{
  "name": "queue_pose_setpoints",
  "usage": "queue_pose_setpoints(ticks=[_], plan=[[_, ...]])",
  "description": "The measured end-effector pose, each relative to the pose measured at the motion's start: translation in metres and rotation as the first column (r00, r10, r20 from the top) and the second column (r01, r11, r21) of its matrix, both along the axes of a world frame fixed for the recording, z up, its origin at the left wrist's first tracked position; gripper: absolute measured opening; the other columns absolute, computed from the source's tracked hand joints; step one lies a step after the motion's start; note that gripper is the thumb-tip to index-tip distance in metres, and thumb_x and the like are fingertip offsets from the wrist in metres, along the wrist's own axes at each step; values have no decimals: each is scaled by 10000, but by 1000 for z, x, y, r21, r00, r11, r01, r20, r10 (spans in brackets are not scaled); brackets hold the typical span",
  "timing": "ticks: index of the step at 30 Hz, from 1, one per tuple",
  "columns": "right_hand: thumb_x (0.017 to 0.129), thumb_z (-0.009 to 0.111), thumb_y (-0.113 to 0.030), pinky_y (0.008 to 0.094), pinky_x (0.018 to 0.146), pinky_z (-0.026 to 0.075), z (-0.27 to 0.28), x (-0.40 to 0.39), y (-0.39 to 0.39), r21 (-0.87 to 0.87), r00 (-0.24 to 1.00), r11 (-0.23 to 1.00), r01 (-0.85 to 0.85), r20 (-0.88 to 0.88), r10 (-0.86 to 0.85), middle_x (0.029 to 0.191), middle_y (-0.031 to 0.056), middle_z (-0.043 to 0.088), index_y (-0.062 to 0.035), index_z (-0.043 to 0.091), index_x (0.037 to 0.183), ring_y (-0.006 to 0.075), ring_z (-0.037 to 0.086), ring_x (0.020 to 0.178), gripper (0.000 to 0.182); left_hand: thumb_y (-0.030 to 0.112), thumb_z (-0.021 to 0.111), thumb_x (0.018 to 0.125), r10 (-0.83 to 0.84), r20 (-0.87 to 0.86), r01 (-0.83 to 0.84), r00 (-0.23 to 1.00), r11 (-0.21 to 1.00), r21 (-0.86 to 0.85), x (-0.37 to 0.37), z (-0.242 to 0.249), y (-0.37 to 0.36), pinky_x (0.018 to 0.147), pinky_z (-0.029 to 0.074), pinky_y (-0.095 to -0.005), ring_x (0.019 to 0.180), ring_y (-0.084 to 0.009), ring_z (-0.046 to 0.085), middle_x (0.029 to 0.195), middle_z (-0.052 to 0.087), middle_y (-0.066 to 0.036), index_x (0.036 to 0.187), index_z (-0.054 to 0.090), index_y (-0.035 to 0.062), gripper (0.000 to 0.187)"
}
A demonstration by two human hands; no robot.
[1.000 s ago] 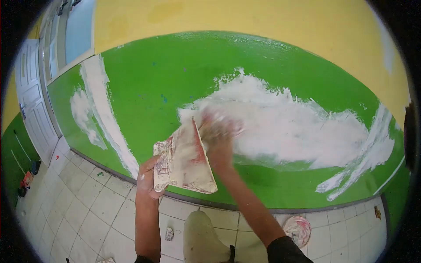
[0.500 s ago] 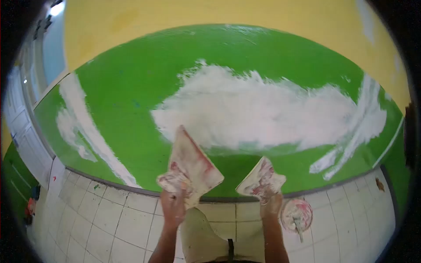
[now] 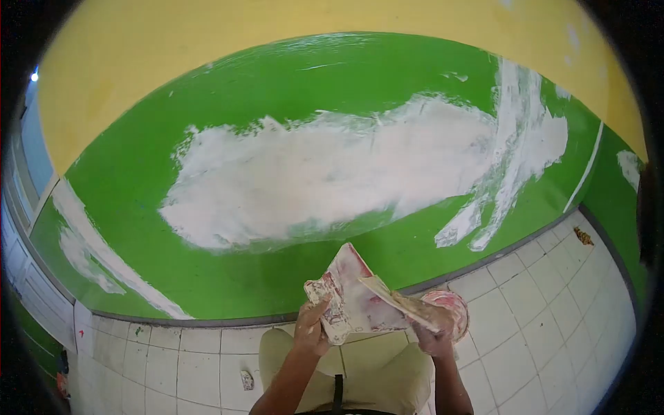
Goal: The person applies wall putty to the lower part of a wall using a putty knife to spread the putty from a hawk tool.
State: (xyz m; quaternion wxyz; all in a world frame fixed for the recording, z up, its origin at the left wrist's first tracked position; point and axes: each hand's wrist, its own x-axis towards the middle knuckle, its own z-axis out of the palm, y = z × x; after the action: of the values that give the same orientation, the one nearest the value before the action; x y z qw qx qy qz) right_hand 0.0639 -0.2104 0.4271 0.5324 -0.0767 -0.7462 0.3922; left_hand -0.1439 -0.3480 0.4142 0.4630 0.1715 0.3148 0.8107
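Observation:
My left hand (image 3: 312,328) is closed round a wide putty-smeared blade (image 3: 356,294) whose corner points up toward the wall. In my right hand (image 3: 439,332) is a smaller smeared blade (image 3: 401,303), its edge lying against the right side of the wide one. Both hands are low in front of my knees. Ahead is a green wall (image 3: 228,283) with a broad patch of white putty (image 3: 325,173) and white streaks (image 3: 515,138) at its right. A round tub with pinkish smears (image 3: 453,304) stands partly hidden behind my right hand.
Yellow wall (image 3: 207,34) is above the green. White floor tiles (image 3: 512,339) meet the wall at a grey edge strip (image 3: 477,271). A small object (image 3: 247,379) lies on the floor at the left, a brown scrap (image 3: 583,236) at the right. A pale door (image 3: 41,297) is far left.
The two blades, apart before, now touch in front of me. My left hand has moved right and down. The view has turned to the right, and the wall patch appears farther left.

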Motion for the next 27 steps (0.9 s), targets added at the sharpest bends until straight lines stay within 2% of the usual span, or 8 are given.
queue_pose_setpoints(ticks=[5,10,12,13,15,20,23,27], plan=[[782,625,-31,346,694,538,-17,52,44,-66,950,998,-7,310,27,939,170,701,0,681,976,290,702,807,205,153,595,884,-72,66,67,995,995,75,20,25,35,849,543,-394,951,-249,660,1109,634,-143,1219,505,-31,393],[820,581,5,353,709,539,-90,78,79,48,917,998,-49,398,26,968,158,694,8,633,1050,266,691,830,236,158,600,880,53,-48,-51,997,998,39,42,44,78,847,541,-413,953,-256,650,1168,604,-135,1220,508,-11,391],[852,563,-2,364,757,526,-132,98,103,-299,915,899,319,346,-210,909,94,689,19,623,1072,204,663,796,229,165,557,928,319,-386,-349,866,937,-9,58,52,96,664,530,-360,770,-189,656,927,663,-113,1095,570,-19,249],[852,567,-14,351,723,542,-89,96,101,-669,969,715,203,35,-243,925,77,679,37,616,1039,189,663,789,200,165,557,928,317,-392,-350,864,937,-12,62,49,101,664,530,-360,770,-189,656,927,663,-113,1095,570,-19,249],[844,577,-17,336,691,544,-87,101,118,-793,938,610,18,-197,-284,914,93,673,40,611,1029,186,659,765,197,170,530,940,50,-993,-583,110,812,-24,71,34,101,589,505,-369,695,-194,649,817,664,-144,1095,581,-24,252],[812,593,-17,321,647,566,-160,87,110,-910,836,313,-272,-385,-392,895,117,657,48,599,1011,205,663,739,209,56,539,840,-367,-929,-382,-49,866,-322,131,-6,133,637,528,-414,809,-347,657,1012,661,-215,1267,516,24,429],[821,558,-5,344,638,572,-134,93,112,-923,917,307,-230,-312,-248,871,135,650,56,576,1052,237,659,799,240,25,559,763,-74,-952,-134,-297,990,-35,153,-43,148,729,549,-426,976,-376,625,1205,589,-213,1364,424,61,618],[816,571,-58,372,616,584,-127,115,142,-924,906,253,-285,-346,-242,898,159,646,71,569,1038,277,665,773,258,10,555,741,-185,-941,-87,-285,982,-167,161,-57,143,803,549,-426,1071,-375,588,1340,497,-192,1421,336,85,719]])
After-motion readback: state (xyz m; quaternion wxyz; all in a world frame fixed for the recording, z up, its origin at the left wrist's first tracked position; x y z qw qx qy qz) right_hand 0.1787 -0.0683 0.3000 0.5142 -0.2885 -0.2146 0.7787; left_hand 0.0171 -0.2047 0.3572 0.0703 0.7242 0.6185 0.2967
